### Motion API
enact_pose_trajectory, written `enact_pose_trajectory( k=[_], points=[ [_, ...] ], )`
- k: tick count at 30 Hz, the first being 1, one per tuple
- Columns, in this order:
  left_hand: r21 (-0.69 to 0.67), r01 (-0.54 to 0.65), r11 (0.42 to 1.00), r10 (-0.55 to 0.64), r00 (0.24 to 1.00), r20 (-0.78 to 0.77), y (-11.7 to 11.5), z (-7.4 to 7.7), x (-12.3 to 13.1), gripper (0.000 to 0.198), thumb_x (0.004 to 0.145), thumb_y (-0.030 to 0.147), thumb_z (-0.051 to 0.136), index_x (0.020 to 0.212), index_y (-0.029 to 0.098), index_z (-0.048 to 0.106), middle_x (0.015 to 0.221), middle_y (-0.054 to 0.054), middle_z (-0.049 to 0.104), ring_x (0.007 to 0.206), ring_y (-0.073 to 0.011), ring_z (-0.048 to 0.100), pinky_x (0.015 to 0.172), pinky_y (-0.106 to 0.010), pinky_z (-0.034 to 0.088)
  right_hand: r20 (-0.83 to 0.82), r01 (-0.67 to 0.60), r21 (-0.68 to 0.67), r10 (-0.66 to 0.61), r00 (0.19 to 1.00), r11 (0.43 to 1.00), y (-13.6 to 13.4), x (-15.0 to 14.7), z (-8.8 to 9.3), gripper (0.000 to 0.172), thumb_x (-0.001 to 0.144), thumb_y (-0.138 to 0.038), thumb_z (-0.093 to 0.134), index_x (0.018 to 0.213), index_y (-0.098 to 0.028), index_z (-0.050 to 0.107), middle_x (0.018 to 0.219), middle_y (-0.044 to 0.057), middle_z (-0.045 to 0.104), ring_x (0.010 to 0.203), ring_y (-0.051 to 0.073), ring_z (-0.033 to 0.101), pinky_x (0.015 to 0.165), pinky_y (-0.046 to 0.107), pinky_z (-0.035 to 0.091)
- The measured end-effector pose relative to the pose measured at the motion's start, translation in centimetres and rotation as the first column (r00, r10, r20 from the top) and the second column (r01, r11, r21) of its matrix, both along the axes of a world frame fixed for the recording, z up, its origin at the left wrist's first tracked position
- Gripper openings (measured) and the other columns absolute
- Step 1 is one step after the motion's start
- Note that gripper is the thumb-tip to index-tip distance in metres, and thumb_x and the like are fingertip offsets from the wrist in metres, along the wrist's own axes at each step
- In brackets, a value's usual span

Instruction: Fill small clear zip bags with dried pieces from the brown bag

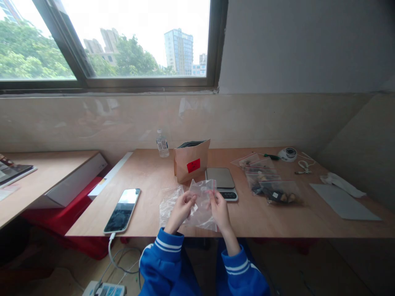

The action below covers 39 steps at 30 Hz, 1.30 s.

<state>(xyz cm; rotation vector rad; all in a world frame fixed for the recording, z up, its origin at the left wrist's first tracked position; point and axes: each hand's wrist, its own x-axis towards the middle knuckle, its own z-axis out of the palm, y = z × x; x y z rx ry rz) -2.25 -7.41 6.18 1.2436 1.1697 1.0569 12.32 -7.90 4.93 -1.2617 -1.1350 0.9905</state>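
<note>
My left hand [182, 206] and my right hand [219, 207] both pinch the top edge of a clear zip bag [202, 193] with a red seal line, held upright just above the wooden table [148, 176]. More clear bags [168, 203] lie flat beneath it. Behind the hands stand a brown paper pouch [191, 160] with a red label and a small digital scale [222, 181]. Both sleeves are blue with white stripes.
A phone [122, 209] on a cable lies at the left. Several filled zip bags [271, 183] lie at the right, with a grey sheet [344, 201], a round white device [287, 153] and a cord beyond. A water bottle [162, 143] stands by the wall.
</note>
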Motion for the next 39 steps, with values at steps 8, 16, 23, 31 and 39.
enact_pose_trajectory(
  k=[8,16,23,31,39],
  points=[
    [-0.049,-0.050,0.998,0.042,0.988,-0.150,0.6,0.8,-2.0,0.045,0.071,0.055,0.056,0.090,0.015,0.060,0.051,0.009,0.037,0.034,-0.0043,0.028,0.031,-0.017,0.021,0.015,0.009,-0.063,-0.008,1.000,0.998,-0.1,3.7,-1.0,0.055,0.077,-0.065,0.049,0.098,-0.015,0.058,0.063,0.002,0.061,0.029,0.010,0.040,0.030,0.023,0.027],
    [0.062,-0.324,0.944,0.304,0.783,-0.543,1.6,-0.5,-9.9,0.054,0.073,0.051,0.055,0.108,0.010,0.056,0.073,-0.005,0.061,0.064,-0.0198,0.059,0.058,-0.031,0.047,0.477,0.480,0.412,-0.632,0.610,0.775,-0.1,14.6,-4.4,0.036,0.083,-0.040,0.043,0.097,-0.014,0.064,0.099,0.017,0.060,0.099,0.030,0.056,0.085,0.045,0.046],
    [0.383,-0.149,0.912,0.410,0.389,-0.825,0.3,-1.1,-7.0,0.060,0.085,0.044,0.047,0.140,0.022,0.035,0.147,-0.015,0.031,0.135,-0.0327,0.029,0.105,-0.052,0.028,0.661,0.483,0.466,-0.655,0.366,0.741,1.0,19.8,-8.2,0.055,0.075,-0.032,0.052,0.121,-0.002,0.049,0.128,0.029,0.041,0.123,0.041,0.036,0.098,0.057,0.029],
    [-0.053,0.054,0.997,-0.067,0.321,-0.945,0.6,-3.9,-4.5,0.061,0.090,0.048,0.040,0.146,0.030,0.024,0.156,-0.007,0.012,0.142,-0.0331,0.005,0.112,-0.052,0.012,0.601,0.538,0.513,-0.727,0.331,0.669,0.8,20.9,-7.1,0.027,0.076,-0.030,0.046,0.087,-0.012,0.063,0.102,0.021,0.060,0.104,0.034,0.053,0.090,0.048,0.037],
    [-0.010,0.127,0.992,-0.065,0.436,-0.898,1.4,-3.3,-6.0,0.054,0.084,0.039,0.053,0.136,0.028,0.044,0.152,-0.010,0.025,0.141,-0.0340,0.014,0.111,-0.056,0.012,0.413,0.649,0.433,-0.778,0.474,0.626,-2.0,19.1,-4.5,0.027,0.076,-0.040,0.054,0.075,-0.015,0.064,0.089,0.017,0.069,0.088,0.031,0.063,0.079,0.043,0.047]
  ],
)
